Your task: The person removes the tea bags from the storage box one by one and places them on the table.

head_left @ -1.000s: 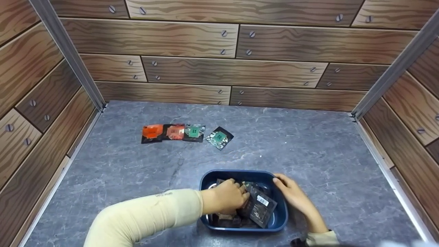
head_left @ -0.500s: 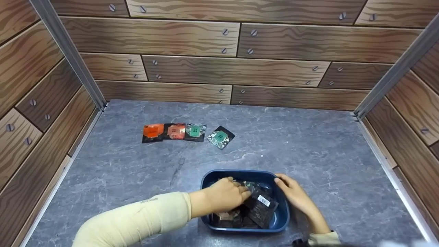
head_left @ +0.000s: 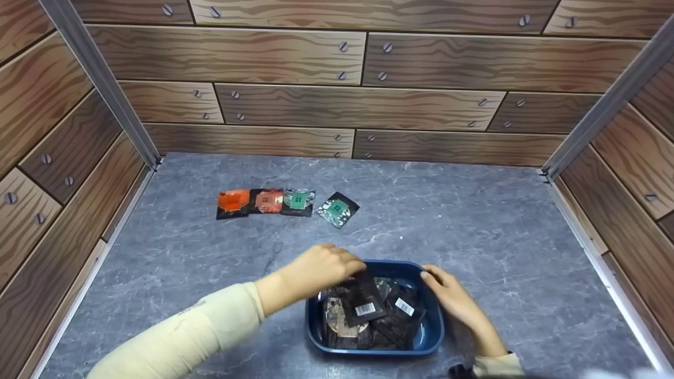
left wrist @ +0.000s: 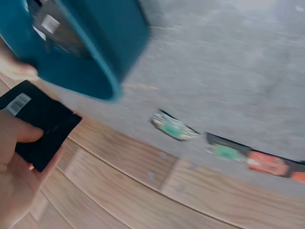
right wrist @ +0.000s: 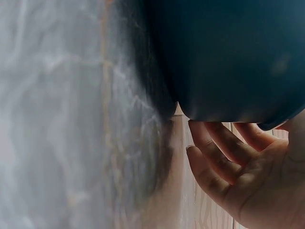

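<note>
My left hand (head_left: 321, 268) pinches a flat black sachet (left wrist: 50, 112) between thumb and fingers, over the left side of a dark blue plastic bin (head_left: 376, 352). A white barcode label shows on the sachet's visible side. Several more black sachets (head_left: 403, 318) lie jumbled in the bin, one with its own barcode and one with a tan print. At the bin's far right corner my right hand (head_left: 457, 302) grips the rim, thumb on top and fingers along the outer wall, as the right wrist view also shows.
Beyond the bin an orange sachet (head_left: 233, 204), a red one (head_left: 268, 201) and a green one (head_left: 298, 202) lie side by side. Right of them another green sachet (head_left: 338, 209) lies turned cornerwise. Wood-patterned walls (head_left: 253, 108) enclose the grey marbled tabletop (head_left: 474, 226).
My left hand has risen from inside the bin and drawn back toward its far left rim, bringing up a black sachet. My right hand stays on the bin's right side.
</note>
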Demonstrator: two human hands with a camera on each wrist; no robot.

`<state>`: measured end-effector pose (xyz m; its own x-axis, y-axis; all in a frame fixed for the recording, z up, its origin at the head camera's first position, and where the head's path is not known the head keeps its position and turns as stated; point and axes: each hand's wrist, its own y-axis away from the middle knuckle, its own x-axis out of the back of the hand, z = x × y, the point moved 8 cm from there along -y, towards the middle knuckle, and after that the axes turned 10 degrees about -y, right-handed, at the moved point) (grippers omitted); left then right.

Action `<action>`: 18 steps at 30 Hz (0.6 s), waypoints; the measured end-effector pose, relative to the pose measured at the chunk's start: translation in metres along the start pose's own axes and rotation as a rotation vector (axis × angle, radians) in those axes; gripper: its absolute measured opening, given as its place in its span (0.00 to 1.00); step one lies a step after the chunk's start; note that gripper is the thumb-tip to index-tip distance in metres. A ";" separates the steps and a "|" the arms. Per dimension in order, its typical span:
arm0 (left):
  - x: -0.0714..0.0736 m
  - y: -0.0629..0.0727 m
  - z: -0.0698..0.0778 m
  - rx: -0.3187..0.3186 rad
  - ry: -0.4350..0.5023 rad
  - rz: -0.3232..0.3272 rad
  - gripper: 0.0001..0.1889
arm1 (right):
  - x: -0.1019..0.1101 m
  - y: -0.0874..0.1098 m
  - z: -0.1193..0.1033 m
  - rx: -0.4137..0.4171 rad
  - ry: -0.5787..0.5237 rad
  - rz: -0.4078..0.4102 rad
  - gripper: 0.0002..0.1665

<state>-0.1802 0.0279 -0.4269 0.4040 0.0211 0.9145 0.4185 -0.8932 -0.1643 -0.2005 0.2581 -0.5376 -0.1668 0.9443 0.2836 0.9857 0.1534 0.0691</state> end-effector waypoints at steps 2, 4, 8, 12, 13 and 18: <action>0.001 0.007 -0.012 0.026 0.007 0.040 0.19 | 0.000 0.000 0.000 -0.002 -0.003 -0.001 0.21; 0.000 0.015 -0.023 0.048 0.010 0.080 0.20 | 0.000 0.000 -0.001 -0.001 -0.004 -0.004 0.21; -0.009 0.031 -0.044 0.101 0.051 0.112 0.24 | 0.000 0.001 0.000 -0.001 0.000 -0.006 0.21; -0.018 0.047 -0.069 0.177 0.116 0.132 0.24 | 0.001 0.001 -0.001 0.000 0.008 -0.003 0.21; -0.020 0.051 -0.075 0.195 0.125 0.148 0.24 | 0.001 0.001 -0.001 0.002 0.016 -0.002 0.20; -0.029 0.074 -0.108 0.274 0.080 0.228 0.22 | 0.001 0.000 -0.002 0.011 0.044 0.008 0.20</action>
<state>-0.2484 -0.0871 -0.4260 0.4517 -0.2095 0.8672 0.5317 -0.7173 -0.4503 -0.2004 0.2580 -0.5350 -0.1599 0.9317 0.3263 0.9871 0.1498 0.0561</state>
